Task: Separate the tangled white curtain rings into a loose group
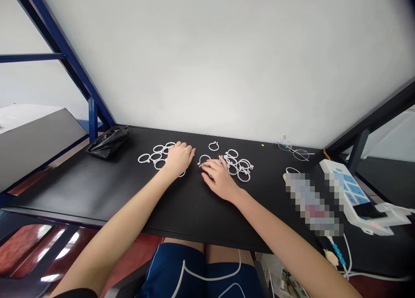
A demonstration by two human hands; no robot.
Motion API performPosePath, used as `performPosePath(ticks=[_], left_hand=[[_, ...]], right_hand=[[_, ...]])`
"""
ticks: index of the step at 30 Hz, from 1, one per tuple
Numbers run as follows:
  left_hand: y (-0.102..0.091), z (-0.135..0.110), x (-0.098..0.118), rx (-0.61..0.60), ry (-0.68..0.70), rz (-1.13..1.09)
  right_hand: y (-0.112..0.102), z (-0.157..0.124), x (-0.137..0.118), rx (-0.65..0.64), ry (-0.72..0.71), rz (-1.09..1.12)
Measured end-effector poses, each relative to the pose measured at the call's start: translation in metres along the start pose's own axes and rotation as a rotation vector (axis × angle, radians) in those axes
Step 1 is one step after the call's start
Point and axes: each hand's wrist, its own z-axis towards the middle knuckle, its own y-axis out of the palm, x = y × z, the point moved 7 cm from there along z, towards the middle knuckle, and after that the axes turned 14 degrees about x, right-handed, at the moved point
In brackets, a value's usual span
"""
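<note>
Two loose clusters of thin white rings with small eyelets, like curtain rings, lie on the black tabletop (194,203). Over the right edge of the left cluster (156,156) rests my left hand (180,157), back up. Its fingers curl down, and what is under or in them is hidden. My right hand (218,175) lies at the left side of the right cluster (244,170), its fingers stretched out and slightly apart. They reach over a white ring (205,158) and partly cover it. Beyond both hands, a single ring (213,146) with a gap between its ends lies alone.
A black plastic bag (109,141) sits at the back left. Eyeglasses (301,154) lie at the back right. Nearer on the right are a blurred-out object (313,205), a white power strip (355,194) and cables (348,250). A pale wall (207,64) rises behind the table.
</note>
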Motion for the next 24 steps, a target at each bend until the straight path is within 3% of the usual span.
performPosePath(ticks=[8,18,24], left_hand=[[0.01,-0.004,-0.001,-0.074,0.023,0.008],[0.006,-0.002,0.001,-0.048,0.017,-0.034],[-0.007,-0.003,0.025,0.054,0.203,-0.345]], right_hand=[[-0.013,0.002,0.005,0.229,0.068,0.08],[-0.022,0.004,0.008,0.387,0.048,0.114],[-0.028,0.004,0.01,0.463,0.039,0.119]])
